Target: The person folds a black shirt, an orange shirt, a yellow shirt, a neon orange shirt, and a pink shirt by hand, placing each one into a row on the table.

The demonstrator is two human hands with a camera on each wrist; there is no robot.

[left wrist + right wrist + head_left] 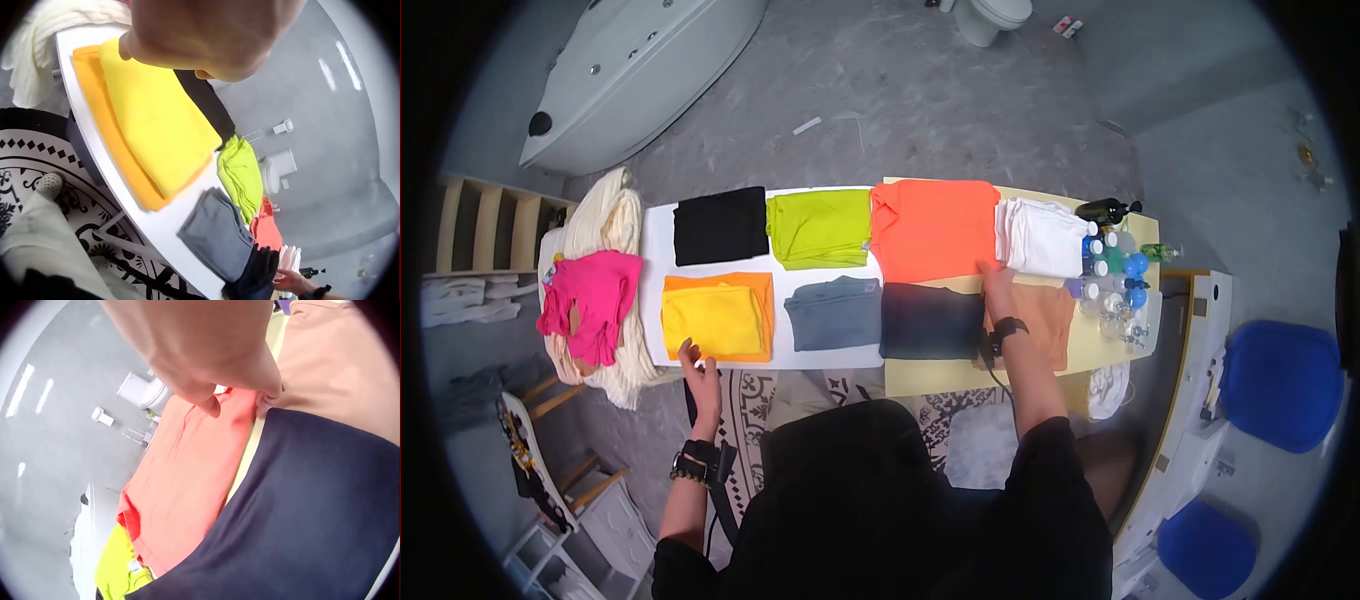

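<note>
My left hand [704, 385] is at the table's front edge, fingers loosely bent and holding nothing, by a folded yellow garment [712, 320] on a folded orange one [766, 300]. In the left wrist view that hand [212, 31] overlaps the far end of the yellow cloth. Over on the right, my right hand [998, 292] reaches across the seam of the folded dark navy garment [930, 322] and the folded tan garment [1045, 318]. Its fingertips [267, 403] touch the navy cloth's far corner, near the coral garment [187, 481]; the thumb stands apart from them.
Folded black [720, 226], lime [820, 230], grey-blue [835, 313] and white garments [1042, 237] lie in the rows. Bottles [1115, 265] crowd the right end. At left, a pink garment [595, 300] lies on cream knitwear [625, 350]. Blue chairs [1280, 385] stand at right.
</note>
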